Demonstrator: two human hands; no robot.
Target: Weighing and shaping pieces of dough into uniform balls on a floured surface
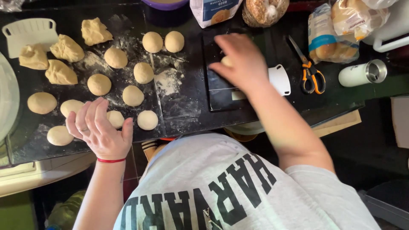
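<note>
Several round dough balls (133, 95) lie on a floured black counter (183, 106), with several rough dough chunks (66, 48) at the far left. My left hand (99, 127) hovers open, palm up, over the near balls, a red band on its wrist. My right hand (241, 60) is blurred over a black kitchen scale (221, 99), its fingers closed around a small piece of dough (226, 61).
A white dough scraper (29, 33) lies at the back left, another white scraper (281, 79) beside the scale. Orange-handled scissors (310, 71), a white steel cup on its side (363, 73), a flour bag (213, 10) and bagged bread rolls (330, 40) sit at the back right.
</note>
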